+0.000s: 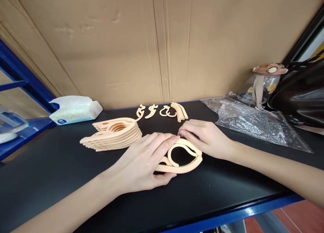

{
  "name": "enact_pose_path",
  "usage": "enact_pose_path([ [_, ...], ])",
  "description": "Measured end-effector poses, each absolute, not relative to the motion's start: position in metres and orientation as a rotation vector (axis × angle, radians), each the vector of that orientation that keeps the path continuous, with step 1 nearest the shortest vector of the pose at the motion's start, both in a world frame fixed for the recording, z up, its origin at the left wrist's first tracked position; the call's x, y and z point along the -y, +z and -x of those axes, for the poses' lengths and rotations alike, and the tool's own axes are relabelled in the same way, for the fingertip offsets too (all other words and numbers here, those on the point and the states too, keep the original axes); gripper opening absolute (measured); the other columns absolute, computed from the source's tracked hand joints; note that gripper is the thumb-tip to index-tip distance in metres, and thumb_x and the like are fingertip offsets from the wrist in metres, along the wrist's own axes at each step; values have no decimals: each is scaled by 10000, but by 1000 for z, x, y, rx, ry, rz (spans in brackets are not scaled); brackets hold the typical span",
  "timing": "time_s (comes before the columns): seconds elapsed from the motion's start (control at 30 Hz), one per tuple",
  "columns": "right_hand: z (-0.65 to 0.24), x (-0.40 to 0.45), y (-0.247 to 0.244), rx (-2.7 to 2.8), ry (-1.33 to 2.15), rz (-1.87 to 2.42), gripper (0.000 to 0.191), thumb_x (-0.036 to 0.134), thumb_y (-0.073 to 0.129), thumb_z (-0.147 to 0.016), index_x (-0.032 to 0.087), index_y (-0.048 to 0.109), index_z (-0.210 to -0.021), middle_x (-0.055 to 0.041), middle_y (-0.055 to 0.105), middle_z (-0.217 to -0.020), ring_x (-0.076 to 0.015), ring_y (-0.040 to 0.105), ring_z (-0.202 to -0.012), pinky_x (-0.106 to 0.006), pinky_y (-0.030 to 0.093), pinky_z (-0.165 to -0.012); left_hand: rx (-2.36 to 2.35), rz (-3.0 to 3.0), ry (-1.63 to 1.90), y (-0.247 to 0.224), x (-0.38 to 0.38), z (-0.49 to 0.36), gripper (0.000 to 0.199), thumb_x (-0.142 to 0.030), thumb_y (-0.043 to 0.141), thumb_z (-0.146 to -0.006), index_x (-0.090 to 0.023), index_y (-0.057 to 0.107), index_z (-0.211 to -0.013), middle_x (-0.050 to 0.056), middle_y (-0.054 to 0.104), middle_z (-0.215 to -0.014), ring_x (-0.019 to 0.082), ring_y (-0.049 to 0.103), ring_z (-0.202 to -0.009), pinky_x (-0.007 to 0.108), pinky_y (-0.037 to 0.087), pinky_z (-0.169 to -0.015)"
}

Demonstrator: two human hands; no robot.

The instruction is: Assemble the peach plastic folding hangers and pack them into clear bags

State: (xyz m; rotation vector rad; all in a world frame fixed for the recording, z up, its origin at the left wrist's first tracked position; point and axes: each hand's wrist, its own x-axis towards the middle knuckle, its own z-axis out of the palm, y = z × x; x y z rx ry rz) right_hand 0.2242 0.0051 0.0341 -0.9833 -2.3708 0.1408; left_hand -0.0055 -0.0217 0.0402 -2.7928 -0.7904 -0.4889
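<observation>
A cream plastic folding hanger [188,168], folded into a loop shape, lies low over the black table in front of me. My left hand [149,155] is closed around its left part, fingers over the far edge and thumb along the near side. At the hanger's far edge, my right hand [202,135] has its fingers curled in and its thumb pressed against them; the fingertips are partly hidden. To the left stands a neat stack of similar folded hangers [113,138]. Loose cream hook pieces [152,111] and a bundle of curved strips [179,111] lie behind my hands.
A tissue pack [76,113] sits at the back left beside a blue metal frame [24,78]. Clear plastic bags [255,123] spread across the right side. Behind them are a drink bottle [268,79] and a dark bag [298,91]. Cardboard [113,47] walls off the back.
</observation>
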Motion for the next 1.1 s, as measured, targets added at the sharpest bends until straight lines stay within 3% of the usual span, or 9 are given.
enact_pose_path([
  [0.27,-228,-12,33,2439,175,1015,219,227,395,-953,177,607,-935,-47,633,-922,-166,589,-851,-300,467,-754,866,2606,-579,67,15,18,553,-336,601,-806,-153,411,-1292,94,538,-1260,237,505,-1171,343,409,-984],
  [0.4,-228,-13,26,2617,96,957,208,301,455,-943,188,624,-987,-59,609,-1015,-189,582,-926,-344,488,-815,1273,2542,-753,97,2,39,536,-437,590,-798,-188,447,-1250,52,557,-1208,210,573,-1050,309,459,-900],
  [0.5,-227,-11,25,2667,63,907,212,316,477,-935,181,618,-1018,-58,592,-1027,-191,575,-938,-357,490,-844,1683,2550,-582,113,-12,63,672,-612,541,-753,-218,420,-1285,52,572,-1226,265,563,-1090,365,460,-893],
  [0.63,-226,-9,25,2686,44,901,219,309,468,-939,174,611,-1036,-57,585,-1029,-191,574,-924,-363,494,-848,2018,2472,-199,121,-30,93,739,-682,543,-661,-288,454,-1280,19,605,-1168,281,564,-1074,406,425,-917],
  [0.8,-225,-9,24,2693,34,899,223,315,468,-939,174,604,-1045,-58,578,-1041,-192,569,-930,-364,500,-843,2047,2480,-69,123,-38,110,769,-711,531,-582,-297,541,-1229,-15,559,-1263,274,508,-1157,357,374,-978],
  [0.93,-226,-9,23,2683,27,884,219,318,472,-937,178,605,-1041,-58,578,-1035,-187,568,-923,-363,503,-838,2100,2471,-30,125,-34,109,799,-733,532,-526,-321,576,-1208,-40,582,-1227,270,524,-1136,338,384,-962],
  [1.1,-226,-8,25,2688,33,895,211,311,474,-936,177,604,-1035,-57,580,-1031,-186,569,-912,-366,504,-834,2024,2527,-86,129,-21,102,654,-621,509,-687,-246,568,-1220,2,607,-1197,274,536,-1095,345,389,-922],
])
